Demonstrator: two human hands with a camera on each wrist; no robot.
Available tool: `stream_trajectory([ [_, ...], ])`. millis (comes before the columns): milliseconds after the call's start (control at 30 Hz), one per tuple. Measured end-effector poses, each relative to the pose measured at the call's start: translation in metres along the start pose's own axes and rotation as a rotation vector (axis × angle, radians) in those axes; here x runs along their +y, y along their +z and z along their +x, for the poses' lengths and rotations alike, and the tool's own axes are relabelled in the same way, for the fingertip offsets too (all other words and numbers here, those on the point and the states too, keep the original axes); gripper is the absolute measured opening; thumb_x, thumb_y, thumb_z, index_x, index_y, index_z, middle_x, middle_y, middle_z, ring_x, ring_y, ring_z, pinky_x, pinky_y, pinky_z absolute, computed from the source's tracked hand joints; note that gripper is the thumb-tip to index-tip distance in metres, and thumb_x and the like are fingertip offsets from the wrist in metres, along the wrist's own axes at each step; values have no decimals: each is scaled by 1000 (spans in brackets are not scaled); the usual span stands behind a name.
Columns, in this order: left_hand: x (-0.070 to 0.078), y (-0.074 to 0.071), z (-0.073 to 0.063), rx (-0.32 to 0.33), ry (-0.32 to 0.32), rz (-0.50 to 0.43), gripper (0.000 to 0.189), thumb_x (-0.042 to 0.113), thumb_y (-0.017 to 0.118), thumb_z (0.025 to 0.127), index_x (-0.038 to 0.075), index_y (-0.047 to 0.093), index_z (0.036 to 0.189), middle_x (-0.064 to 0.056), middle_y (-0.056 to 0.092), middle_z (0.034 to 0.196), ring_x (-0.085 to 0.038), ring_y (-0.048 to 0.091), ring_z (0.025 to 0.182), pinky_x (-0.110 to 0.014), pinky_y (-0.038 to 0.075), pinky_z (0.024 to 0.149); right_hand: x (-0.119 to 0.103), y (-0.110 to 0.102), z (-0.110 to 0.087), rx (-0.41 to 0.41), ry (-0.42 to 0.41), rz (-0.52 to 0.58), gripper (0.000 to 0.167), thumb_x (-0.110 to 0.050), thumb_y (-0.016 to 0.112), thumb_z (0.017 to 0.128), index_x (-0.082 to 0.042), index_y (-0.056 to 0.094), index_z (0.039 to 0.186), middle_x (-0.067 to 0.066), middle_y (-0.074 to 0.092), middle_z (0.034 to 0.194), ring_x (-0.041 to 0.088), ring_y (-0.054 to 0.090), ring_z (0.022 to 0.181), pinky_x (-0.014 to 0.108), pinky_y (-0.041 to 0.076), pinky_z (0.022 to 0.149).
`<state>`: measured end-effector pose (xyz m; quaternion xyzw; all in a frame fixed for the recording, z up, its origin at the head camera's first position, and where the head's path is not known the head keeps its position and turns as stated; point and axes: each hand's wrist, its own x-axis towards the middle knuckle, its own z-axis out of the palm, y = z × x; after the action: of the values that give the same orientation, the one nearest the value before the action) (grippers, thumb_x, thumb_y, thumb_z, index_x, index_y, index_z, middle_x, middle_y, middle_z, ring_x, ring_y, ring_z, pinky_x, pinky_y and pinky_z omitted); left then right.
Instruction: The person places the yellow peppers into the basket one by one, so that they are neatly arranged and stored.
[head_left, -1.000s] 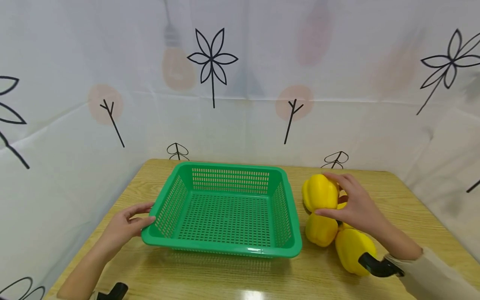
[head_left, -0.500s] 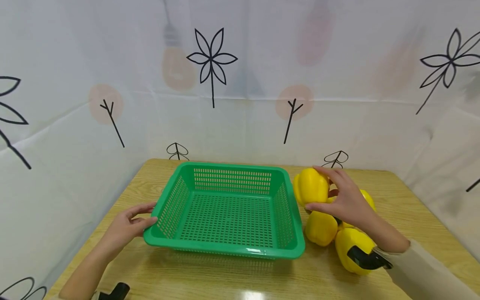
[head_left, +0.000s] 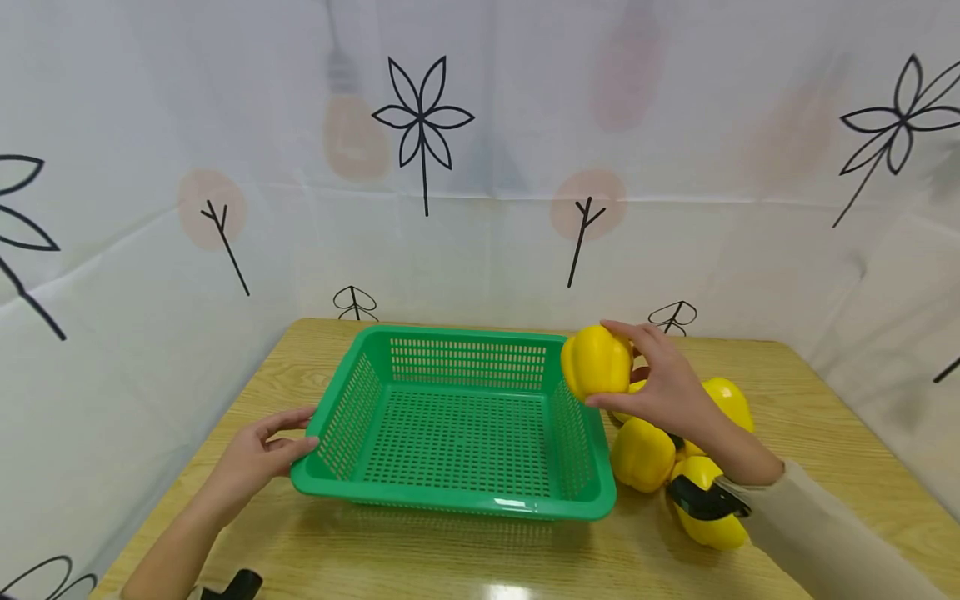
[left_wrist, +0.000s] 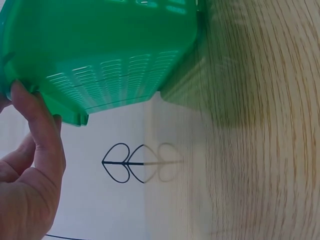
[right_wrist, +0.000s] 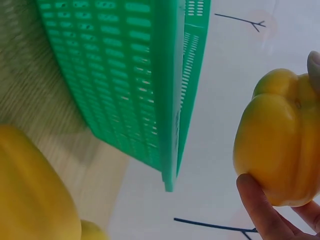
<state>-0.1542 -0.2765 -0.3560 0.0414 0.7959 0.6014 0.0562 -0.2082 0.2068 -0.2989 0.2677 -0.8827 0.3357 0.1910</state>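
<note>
My right hand [head_left: 667,385] holds a yellow bell pepper [head_left: 596,364] between thumb and fingers, raised above the table at the basket's right rim. In the right wrist view that bell pepper [right_wrist: 280,142] shows its lobed end, with fingertips on its sides. At the opposite side, my left hand [head_left: 255,454] pinches the left rim of a green plastic basket [head_left: 450,500], thumb on top. From the left wrist view, a finger of the left hand [left_wrist: 37,165] lies against the underside of the basket's rim. The basket's slotted floor is bare.
Several more yellow bell peppers [head_left: 643,456] lie clustered on the wooden table [head_left: 780,392] right of the basket, partly hidden by the right forearm. A white printed cloth [head_left: 480,250] hangs behind the table and along its sides.
My right hand has lifted the bell pepper from the cluster and carried it left to the basket's right rim. The basket has shifted slightly right with my left hand on it.
</note>
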Motion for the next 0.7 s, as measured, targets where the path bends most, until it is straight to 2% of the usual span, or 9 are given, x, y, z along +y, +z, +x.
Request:
stream_trajectory([
  [467, 2, 1, 0, -16, -20, -14, 59, 19, 62, 91, -1, 37, 141, -22, 41, 131, -19, 65, 82, -39, 54, 69, -6, 14, 17, -15, 13, 50, 85, -26, 86, 67, -11, 42, 138, 7, 44, 112, 20, 50, 87, 26, 53, 67],
  [700, 2, 4, 0, -1, -17, -15, 59, 18, 63, 90, -1, 38, 139, -22, 41, 129, -19, 65, 80, -38, 54, 68, -10, 22, 27, -38, 10, 87, 86, -26, 86, 67, -12, 41, 139, 7, 44, 113, 20, 51, 84, 29, 53, 68],
])
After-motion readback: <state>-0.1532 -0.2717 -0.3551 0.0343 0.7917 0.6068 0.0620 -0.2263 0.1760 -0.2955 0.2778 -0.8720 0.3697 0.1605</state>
